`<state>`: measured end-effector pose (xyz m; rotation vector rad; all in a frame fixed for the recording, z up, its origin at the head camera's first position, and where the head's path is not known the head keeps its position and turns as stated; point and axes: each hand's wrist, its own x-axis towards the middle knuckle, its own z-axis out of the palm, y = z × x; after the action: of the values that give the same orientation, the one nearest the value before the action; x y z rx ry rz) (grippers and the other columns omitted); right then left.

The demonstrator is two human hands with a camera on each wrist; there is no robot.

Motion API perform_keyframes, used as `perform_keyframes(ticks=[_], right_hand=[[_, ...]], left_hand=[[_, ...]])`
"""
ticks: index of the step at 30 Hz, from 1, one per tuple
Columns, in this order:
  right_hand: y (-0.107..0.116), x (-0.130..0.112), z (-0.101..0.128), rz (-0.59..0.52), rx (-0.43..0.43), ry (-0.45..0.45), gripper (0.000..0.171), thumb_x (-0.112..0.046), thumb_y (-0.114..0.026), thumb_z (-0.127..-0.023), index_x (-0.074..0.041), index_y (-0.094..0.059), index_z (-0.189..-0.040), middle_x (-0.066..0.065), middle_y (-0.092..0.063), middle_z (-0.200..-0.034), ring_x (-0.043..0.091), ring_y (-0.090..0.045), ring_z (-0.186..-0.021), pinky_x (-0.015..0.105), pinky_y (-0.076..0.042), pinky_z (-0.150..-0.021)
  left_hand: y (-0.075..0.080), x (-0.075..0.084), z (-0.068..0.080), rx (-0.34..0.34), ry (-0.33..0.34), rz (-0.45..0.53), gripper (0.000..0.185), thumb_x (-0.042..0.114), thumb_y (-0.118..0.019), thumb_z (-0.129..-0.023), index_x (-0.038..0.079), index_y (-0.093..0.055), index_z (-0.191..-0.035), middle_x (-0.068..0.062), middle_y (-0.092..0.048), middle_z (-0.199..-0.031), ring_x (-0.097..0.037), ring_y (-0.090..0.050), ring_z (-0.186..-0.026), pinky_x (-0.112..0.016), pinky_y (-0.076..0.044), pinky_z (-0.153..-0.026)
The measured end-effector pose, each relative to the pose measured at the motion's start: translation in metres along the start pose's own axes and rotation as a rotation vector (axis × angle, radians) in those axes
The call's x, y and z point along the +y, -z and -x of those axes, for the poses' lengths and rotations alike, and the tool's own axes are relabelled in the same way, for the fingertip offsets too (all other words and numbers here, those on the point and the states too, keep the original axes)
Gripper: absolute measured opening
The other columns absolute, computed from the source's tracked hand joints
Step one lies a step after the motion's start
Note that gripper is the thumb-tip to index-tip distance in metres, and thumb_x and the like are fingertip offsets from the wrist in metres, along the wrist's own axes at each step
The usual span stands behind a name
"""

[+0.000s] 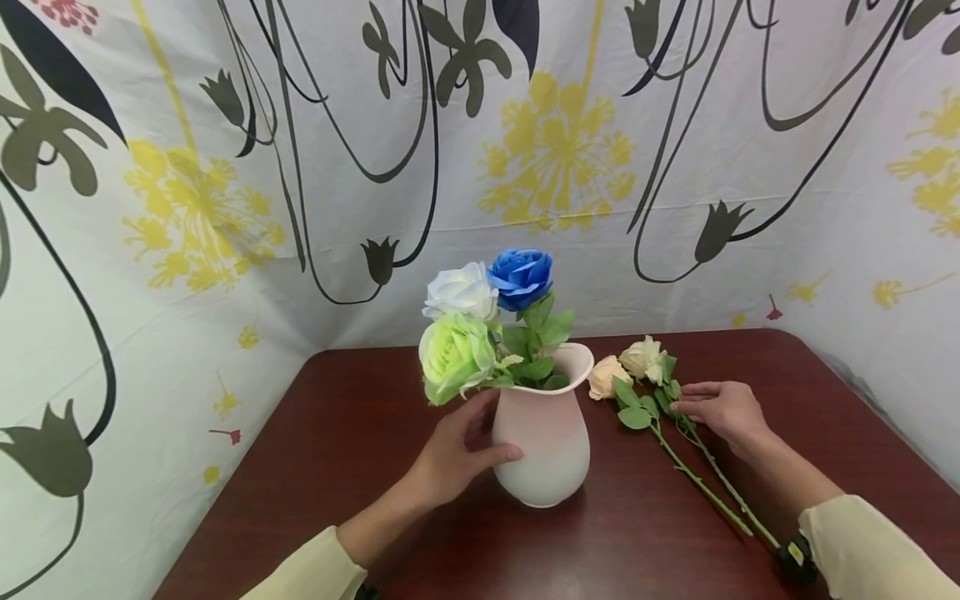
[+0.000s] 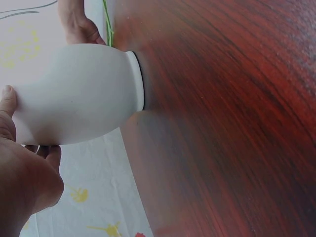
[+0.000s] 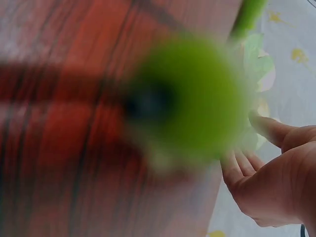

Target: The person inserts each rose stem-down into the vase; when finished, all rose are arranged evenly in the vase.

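Note:
A pale pink-and-white vase stands upright on the table. My left hand grips its left side, thumb across the front and fingers behind. In the vase are a blue rose, a white rose and a light green rose, leaning left. To the right lie a peach rose and a cream rose, long stems pointing toward me. My right hand pinches the cream rose among its leaves. A blurred green stem end fills the middle of the right wrist view.
The dark red-brown wooden table has its far edge close to a white cloth printed with flowers. The cloth also rises along both sides. A small black device sits at the right wrist.

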<state>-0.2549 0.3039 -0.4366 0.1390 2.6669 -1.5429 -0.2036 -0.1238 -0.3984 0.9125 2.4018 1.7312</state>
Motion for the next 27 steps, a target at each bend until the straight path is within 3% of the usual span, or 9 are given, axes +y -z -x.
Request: perform_keyframes(ticks=[7,15,27], right_hand=[[-0.004,-0.001,-0.001,0.050,0.038,0.006,0.052,-0.017,-0.075,-0.100,0.017,-0.060,-0.137,0.034,-0.064,-0.133,0.028,-0.075,-0.102,0.037,-0.064,-0.081],[-0.005,0.003,-0.006,0.065,0.066,0.015,0.040,-0.013,-0.076,-0.098,0.016,-0.067,-0.125,0.017,-0.079,-0.099,0.017,-0.074,-0.080,0.034,-0.062,-0.069],[0.005,0.003,-0.006,0.033,0.036,-0.017,0.038,-0.016,-0.072,-0.101,0.015,-0.068,-0.123,0.009,-0.079,-0.093,0.016,-0.074,-0.078,0.034,-0.061,-0.070]], left_hand=[[0.001,-0.001,0.002,0.007,0.001,0.000,0.076,0.019,-0.085,-0.094,0.028,-0.047,-0.159,0.002,-0.058,-0.152,-0.018,-0.063,-0.131,-0.036,-0.054,-0.106],[0.002,-0.002,0.002,0.012,0.004,0.003,0.076,0.019,-0.085,-0.094,0.029,-0.047,-0.159,0.003,-0.058,-0.153,-0.018,-0.062,-0.131,-0.036,-0.054,-0.106],[0.000,-0.004,0.000,0.002,-0.005,0.007,0.073,0.020,-0.083,-0.095,0.029,-0.048,-0.159,0.003,-0.058,-0.153,-0.019,-0.061,-0.133,-0.037,-0.053,-0.107]])
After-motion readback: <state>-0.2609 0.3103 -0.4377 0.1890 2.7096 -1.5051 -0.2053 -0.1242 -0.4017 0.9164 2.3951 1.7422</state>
